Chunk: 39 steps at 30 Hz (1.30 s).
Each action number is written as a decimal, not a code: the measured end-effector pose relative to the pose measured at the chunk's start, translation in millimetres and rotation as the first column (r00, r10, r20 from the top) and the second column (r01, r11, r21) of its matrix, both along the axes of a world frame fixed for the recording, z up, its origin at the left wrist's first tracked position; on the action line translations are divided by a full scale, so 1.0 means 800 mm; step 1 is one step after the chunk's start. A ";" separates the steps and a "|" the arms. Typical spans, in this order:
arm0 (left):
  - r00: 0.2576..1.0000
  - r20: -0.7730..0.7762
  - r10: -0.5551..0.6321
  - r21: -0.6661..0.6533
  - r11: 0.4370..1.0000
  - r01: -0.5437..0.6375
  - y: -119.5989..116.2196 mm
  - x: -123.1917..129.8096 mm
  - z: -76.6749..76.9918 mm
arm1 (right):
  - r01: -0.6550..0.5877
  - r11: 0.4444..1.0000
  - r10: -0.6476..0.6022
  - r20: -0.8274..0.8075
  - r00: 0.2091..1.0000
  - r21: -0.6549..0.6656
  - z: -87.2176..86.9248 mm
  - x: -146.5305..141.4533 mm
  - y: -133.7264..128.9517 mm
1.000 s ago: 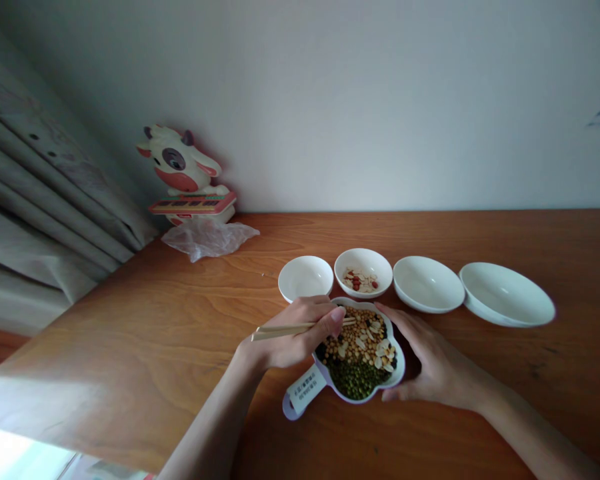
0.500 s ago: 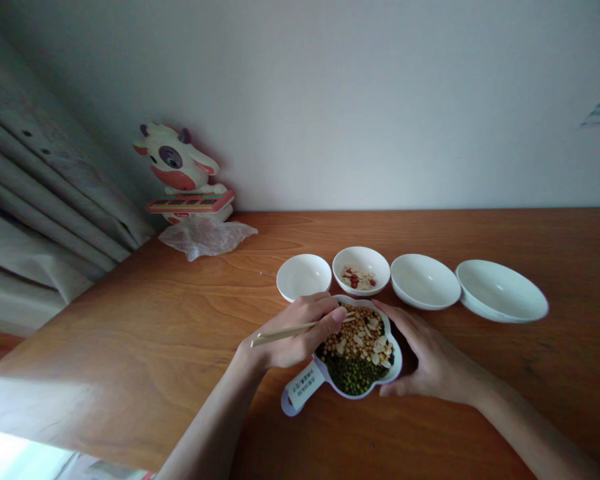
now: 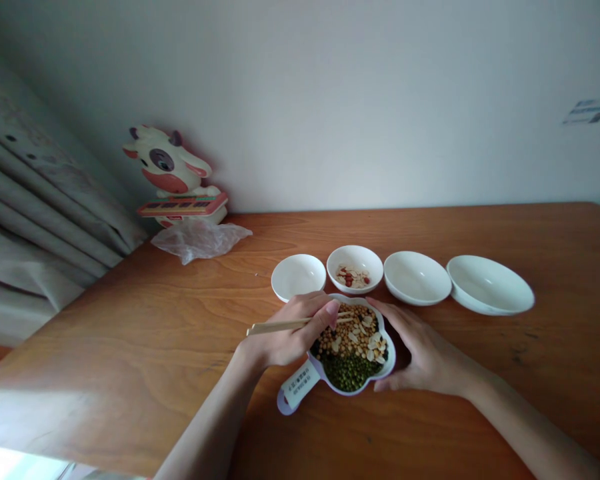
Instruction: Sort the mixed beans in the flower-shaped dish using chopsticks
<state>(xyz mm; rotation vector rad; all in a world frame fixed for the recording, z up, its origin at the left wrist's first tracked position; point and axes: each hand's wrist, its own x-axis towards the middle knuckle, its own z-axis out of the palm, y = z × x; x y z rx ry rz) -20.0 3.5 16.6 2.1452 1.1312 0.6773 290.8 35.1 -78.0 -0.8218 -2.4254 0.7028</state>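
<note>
My left hand [image 3: 293,330] is closed round a pair of wooden chopsticks [image 3: 275,327], their tips down among the yellow beans in a scalloped, handled bowl [image 3: 391,360]. Green beans [image 3: 350,372] fill the near side of this bowl; yellow beans [image 3: 343,329] and pale peanut pieces [image 3: 377,348] lie on the far side, with a few dark beans. Its labelled handle [image 3: 299,387] points toward the lower left. Curved about the bowl's right side, my right hand [image 3: 427,353] grips it between fingers and thumb. Straight behind, a white bowl [image 3: 355,250] contains peanut pieces, some red-skinned.
Beside that bowl stand more white bowls: one at left [image 3: 299,273], one at right [image 3: 417,277] and a larger one [image 3: 490,285] at the far right. A cow toy keyboard [image 3: 183,203] and a clear plastic bag [image 3: 200,241] are at the table's back left, near a curtain [image 3: 40,220].
The view has shifted a little, so everything appears slightly farther left. The chopsticks lie at a slightly flatter slant in my left hand. My right hand stays at the handled bowl.
</note>
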 end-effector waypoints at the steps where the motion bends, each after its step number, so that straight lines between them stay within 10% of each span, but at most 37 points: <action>1: 1.000 -0.005 0.000 0.005 1.000 0.000 0.000 0.000 0.000 | -0.002 1.000 0.002 -0.004 1.000 0.006 0.000 0.000 0.000; 39: 0.999 -0.025 0.022 0.026 0.999 -0.021 0.001 0.001 -0.008 | -0.006 1.000 0.006 0.004 1.000 -0.013 0.003 -0.001 0.000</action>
